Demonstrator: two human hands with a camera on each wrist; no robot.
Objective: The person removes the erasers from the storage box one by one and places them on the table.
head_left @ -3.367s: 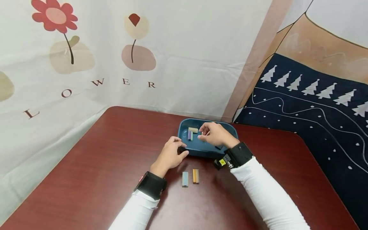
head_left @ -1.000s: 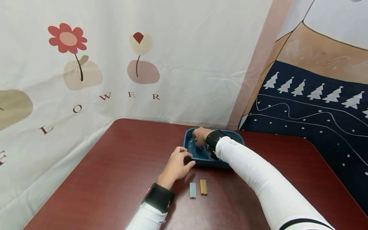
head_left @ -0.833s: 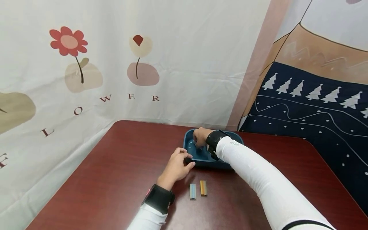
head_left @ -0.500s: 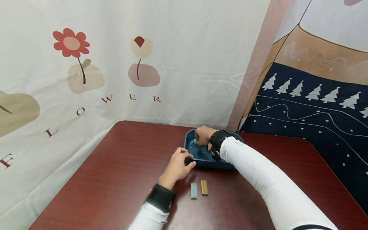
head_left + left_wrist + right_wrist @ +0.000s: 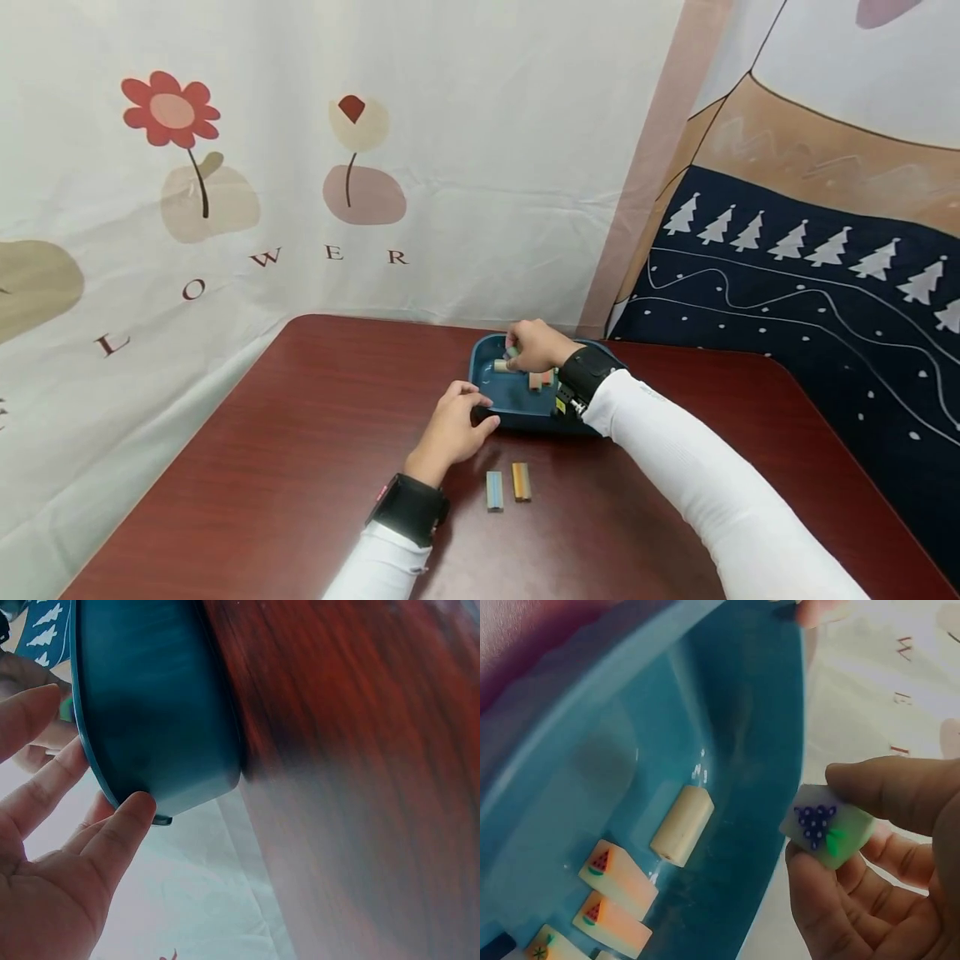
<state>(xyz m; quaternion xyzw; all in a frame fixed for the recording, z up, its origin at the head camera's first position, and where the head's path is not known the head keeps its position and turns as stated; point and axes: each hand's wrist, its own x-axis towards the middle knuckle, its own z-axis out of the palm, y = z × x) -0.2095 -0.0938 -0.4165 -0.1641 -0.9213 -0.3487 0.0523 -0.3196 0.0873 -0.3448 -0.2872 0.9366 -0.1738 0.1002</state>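
A blue tray (image 5: 491, 398) stands on the dark red table. My left hand (image 5: 459, 418) grips its near left corner, the thumb (image 5: 120, 829) against the outer wall (image 5: 157, 712). My right hand (image 5: 529, 347) hovers over the tray's far side and pinches a white tile with a grape picture (image 5: 826, 825) between thumb and fingers (image 5: 817, 900). Inside the tray lie a cream block (image 5: 681, 825), two watermelon tiles (image 5: 616, 879) and a further tile (image 5: 544, 949) at the edge of the view. A blue tile (image 5: 494, 490) and an orange tile (image 5: 521, 482) lie side by side on the table in front of the tray.
The table (image 5: 300, 467) is backed by a flower-print cloth (image 5: 300, 167) on the left and behind, and a dark tree-print cloth (image 5: 787, 275) on the right. Bare tabletop stretches to the left and the right of the tray.
My right hand has risen from low inside the tray with the grape tile pinched in it, uncovering the tiles on the tray floor. My left hand stays on the tray corner.
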